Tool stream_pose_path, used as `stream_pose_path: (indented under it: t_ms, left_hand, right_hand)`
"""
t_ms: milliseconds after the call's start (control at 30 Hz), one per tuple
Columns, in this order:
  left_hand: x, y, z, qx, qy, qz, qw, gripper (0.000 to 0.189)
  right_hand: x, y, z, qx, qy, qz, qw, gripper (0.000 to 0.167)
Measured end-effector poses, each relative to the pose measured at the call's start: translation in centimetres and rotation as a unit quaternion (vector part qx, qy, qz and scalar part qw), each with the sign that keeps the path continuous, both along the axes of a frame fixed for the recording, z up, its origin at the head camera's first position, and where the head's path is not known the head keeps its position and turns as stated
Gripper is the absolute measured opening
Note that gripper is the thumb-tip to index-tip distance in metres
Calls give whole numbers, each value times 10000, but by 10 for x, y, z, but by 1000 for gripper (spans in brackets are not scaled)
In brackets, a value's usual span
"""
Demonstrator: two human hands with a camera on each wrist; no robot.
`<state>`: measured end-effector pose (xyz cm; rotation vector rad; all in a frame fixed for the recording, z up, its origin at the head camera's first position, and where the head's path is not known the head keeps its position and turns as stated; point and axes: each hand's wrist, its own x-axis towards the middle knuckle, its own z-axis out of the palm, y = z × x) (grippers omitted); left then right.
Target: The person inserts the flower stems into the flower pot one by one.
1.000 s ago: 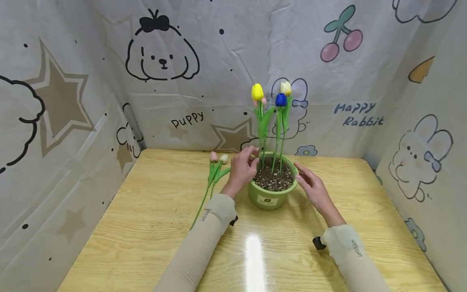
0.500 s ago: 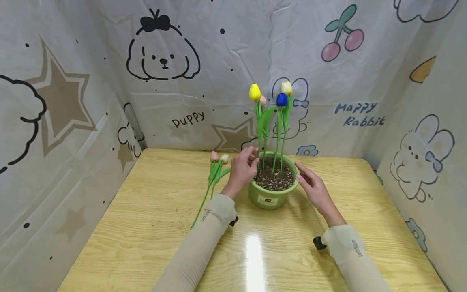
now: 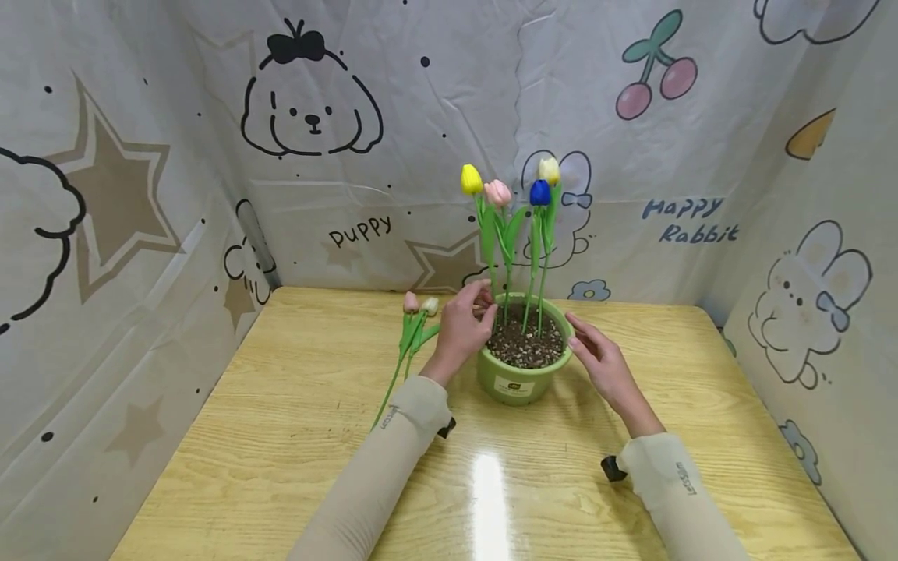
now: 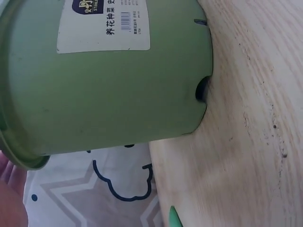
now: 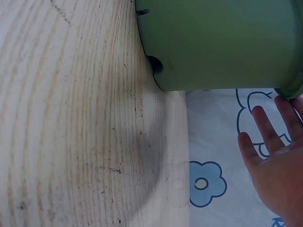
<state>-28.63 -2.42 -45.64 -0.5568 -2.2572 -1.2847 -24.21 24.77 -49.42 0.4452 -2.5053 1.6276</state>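
Observation:
A green flowerpot (image 3: pixel 542 382) of dark soil holds upright artificial tulips: a yellow tulip (image 3: pixel 471 179), a pink tulip (image 3: pixel 498 192), a blue tulip (image 3: pixel 539 192) and a cream tulip (image 3: pixel 549 171). At the pot's left rim, my left hand (image 3: pixel 463 331) pinches the yellow tulip low on its stem; the fingers partly hide the stem. My right hand (image 3: pixel 605 365) rests its fingertips against the right rim, fingers fairly straight, also seen in the right wrist view below the pot (image 5: pixel 222 47). The left wrist view shows mostly the pot's side (image 4: pixel 109 94).
On the wooden table (image 3: pixel 281 389), left of the pot, lie a pink tulip (image 3: pixel 411 302) and a white tulip (image 3: pixel 430 306), their stems partly behind the left forearm. A printed curtain (image 3: pixel 435 101) encloses the table at the back and both sides.
The yellow tulip's head has swung left, away from the pink tulip, which now shows in full. My left hand has shifted slightly left; the right hand has stayed at the rim.

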Motion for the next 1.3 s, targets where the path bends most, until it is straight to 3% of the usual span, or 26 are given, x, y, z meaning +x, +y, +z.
stream_pose_path:
  t_ms: [367,600,767,967,1133,1300]
  left_hand:
    - [3,-17,4,411,-160,197,9988,37]
    - [14,-35,20,539,-22,270,9982,35]
    - [18,-60,25,463,-435,514,9967,32]
    - [24,-99,14,407,-1359,670,9876,28]
    - [36,-131,-10,176,-1958,804,9772,27]
    - [50,-153,-33,88,-2629,733,9620,32]
  right_hand:
    - [-1,-1,-2,-62,-23,2,10000,51]
    - [-1,-2,-3,-146,57,21,9999,50]
    - [0,-3,-1,-164,85,48,9998,50]
    - [2,-5,4,-241,84,21,9997,49]
    - [2,-5,4,-245,38,56,9997,50]
    - [2,-4,3,-220,86,62,9997,50]
